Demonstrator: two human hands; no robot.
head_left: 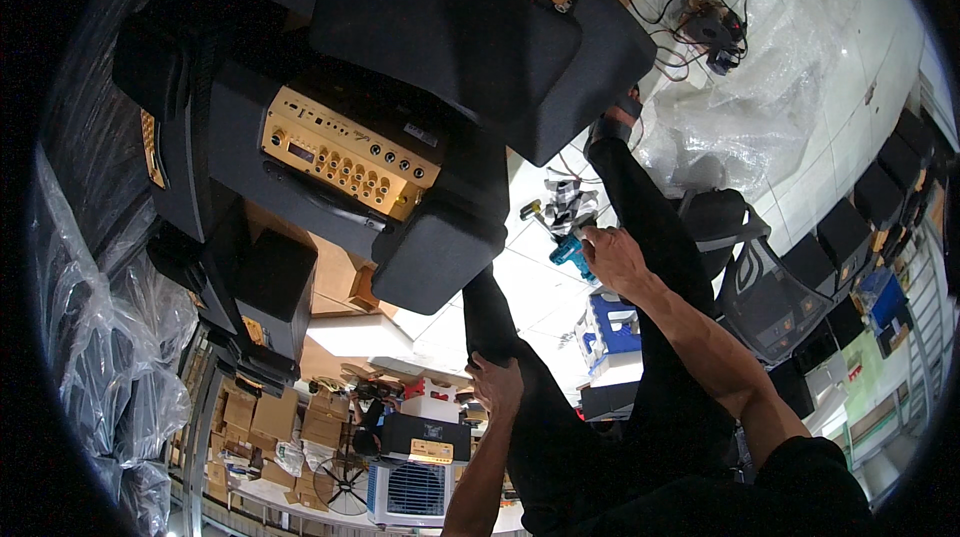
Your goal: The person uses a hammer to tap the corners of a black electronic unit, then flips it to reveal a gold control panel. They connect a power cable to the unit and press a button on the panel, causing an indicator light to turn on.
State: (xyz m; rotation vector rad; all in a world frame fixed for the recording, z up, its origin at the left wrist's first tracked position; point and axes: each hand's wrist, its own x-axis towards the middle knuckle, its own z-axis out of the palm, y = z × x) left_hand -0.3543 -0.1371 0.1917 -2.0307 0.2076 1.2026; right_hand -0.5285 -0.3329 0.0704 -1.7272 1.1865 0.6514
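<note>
My left hand (497, 384) rests on my left knee, fingers loosely bent over the dark trouser leg, with no object in it. Between my legs, my right hand (615, 257) curls its fingers at the side of a teal cordless drill (570, 255); part of the grip is hidden. Beside the drill lie a black-and-white checked cloth (572, 199) and a small yellow-and-black item (531, 209). In front of me, to the left, stands a black amplifier-like box with a gold control panel (350, 152) full of knobs.
Another black cabinet (450, 27) with a gold panel stands farther ahead. Bubble wrap (740, 107) and a cabled device (712, 29) lie at the far right. A mesh chair (770, 287) is at my right, a blue-and-white box (608, 327) between my legs, plastic sheeting (110, 367) at left.
</note>
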